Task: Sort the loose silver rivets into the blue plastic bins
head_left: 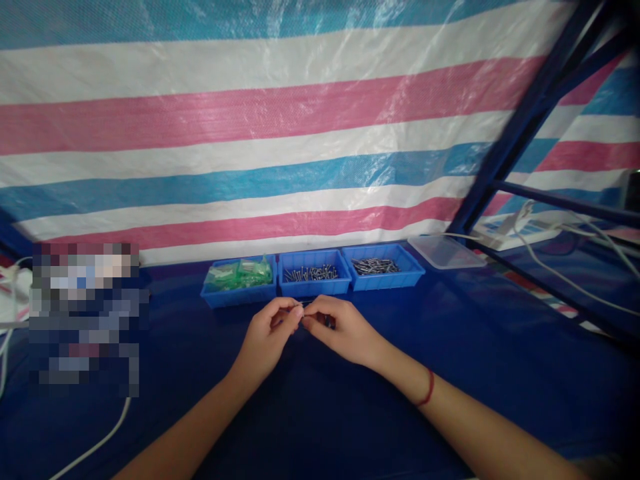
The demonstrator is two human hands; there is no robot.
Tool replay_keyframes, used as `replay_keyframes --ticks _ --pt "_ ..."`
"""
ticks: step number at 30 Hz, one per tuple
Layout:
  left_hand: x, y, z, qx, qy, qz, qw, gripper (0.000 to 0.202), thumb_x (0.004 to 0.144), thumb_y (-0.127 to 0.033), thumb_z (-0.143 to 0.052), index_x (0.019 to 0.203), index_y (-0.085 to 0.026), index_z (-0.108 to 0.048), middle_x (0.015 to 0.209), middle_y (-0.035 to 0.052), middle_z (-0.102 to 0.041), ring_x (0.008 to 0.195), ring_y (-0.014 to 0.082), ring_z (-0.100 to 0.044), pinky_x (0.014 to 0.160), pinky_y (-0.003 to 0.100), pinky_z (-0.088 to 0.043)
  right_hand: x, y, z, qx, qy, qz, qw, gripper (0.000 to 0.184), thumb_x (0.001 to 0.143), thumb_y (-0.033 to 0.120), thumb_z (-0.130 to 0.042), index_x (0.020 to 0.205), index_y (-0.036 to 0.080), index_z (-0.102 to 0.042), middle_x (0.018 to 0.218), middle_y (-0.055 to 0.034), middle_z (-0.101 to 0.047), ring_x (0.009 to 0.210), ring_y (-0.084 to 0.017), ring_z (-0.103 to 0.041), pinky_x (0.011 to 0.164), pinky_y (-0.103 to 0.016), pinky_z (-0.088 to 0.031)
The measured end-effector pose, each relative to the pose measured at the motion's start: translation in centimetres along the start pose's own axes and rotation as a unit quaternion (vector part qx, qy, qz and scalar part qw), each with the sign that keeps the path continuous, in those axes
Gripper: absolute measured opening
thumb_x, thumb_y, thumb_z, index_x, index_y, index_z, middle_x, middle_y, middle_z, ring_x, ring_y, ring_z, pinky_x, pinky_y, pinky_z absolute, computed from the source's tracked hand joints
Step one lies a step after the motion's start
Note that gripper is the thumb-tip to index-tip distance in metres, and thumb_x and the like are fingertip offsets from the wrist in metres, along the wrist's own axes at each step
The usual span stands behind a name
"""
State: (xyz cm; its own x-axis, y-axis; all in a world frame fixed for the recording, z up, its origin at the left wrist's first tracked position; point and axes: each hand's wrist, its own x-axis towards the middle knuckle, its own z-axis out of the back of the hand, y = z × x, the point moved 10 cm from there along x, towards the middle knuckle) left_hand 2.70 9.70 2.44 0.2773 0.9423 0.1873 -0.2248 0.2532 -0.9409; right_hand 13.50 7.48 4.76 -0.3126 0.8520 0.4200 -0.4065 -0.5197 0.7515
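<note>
My left hand [270, 331] and my right hand [340, 327] meet fingertip to fingertip above the dark blue table [320, 400], both pinched on a small metal part [303, 307] too tiny to name. Just behind them stand three blue bins: the left bin [239, 293] holds green plastic pieces, the middle bin [314, 285] holds small screws, and the right bin [384, 277] holds dark metal pins. A red string circles my right wrist.
A clear plastic lid [445, 252] lies right of the bins. A dark blue metal frame [520, 127] slants up at the right, with white cables [560, 273] beyond it. A striped tarp [250, 133] hangs behind. A white cable [95, 443] crosses the lower left.
</note>
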Motion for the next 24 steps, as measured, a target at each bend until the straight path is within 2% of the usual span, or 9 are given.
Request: replay_keyframes --ticks 11,17,20,24 --pt "0.3 0.1 0.4 0.014 -0.01 -0.006 1.0 0.026 0.084 -0.039 -0.055 0.094 -0.017 -0.063 0.07 -0.0001 -0.061 0.064 0.0131 -0.058 0.064 0.025 -0.048 0.0 -0.7 1.5 0.007 -0.074 -0.017 0.997 0.006 0.08 0.017 -0.058 0.078 0.019 -0.064 0.069 0.0004 -0.058 0.059 -0.011 -0.05 0.055 -0.023 -0.041" --pt "0.4 0.6 0.2 0.05 0.011 -0.01 0.999 0.026 0.086 -0.039 -0.052 0.093 -0.017 -0.063 0.074 0.0006 -0.063 0.067 0.0142 -0.059 0.064 0.025 -0.047 -0.1 0.8 2.5 -0.016 -0.096 0.026 0.995 0.011 0.085 0.021 -0.054 0.078 0.019 -0.062 0.068 -0.0002 -0.056 0.063 -0.013 -0.052 0.059 -0.025 -0.041" --pt "0.3 -0.3 -0.3 0.143 0.033 -0.058 0.987 0.021 0.087 -0.035 -0.051 0.093 -0.019 -0.065 0.086 0.0029 -0.066 0.078 0.0164 -0.06 0.073 0.027 -0.046 0.0 1.5 4.4 -0.056 -0.131 0.046 0.989 0.013 0.086 0.024 -0.053 0.078 0.02 -0.062 0.069 -0.0016 -0.058 0.067 -0.015 -0.053 0.063 -0.028 -0.043" --pt "-0.1 -1.4 -1.4 0.254 0.07 -0.129 0.956 0.018 0.088 -0.028 -0.051 0.093 -0.022 -0.067 0.09 0.003 -0.067 0.087 0.0183 -0.059 0.082 0.03 -0.043 -0.5 0.6 9.4 -0.145 -0.242 0.023 0.959 0.016 0.086 0.027 -0.052 0.081 0.019 -0.065 0.073 -0.0036 -0.062 0.068 -0.016 -0.054 0.067 -0.029 -0.043"
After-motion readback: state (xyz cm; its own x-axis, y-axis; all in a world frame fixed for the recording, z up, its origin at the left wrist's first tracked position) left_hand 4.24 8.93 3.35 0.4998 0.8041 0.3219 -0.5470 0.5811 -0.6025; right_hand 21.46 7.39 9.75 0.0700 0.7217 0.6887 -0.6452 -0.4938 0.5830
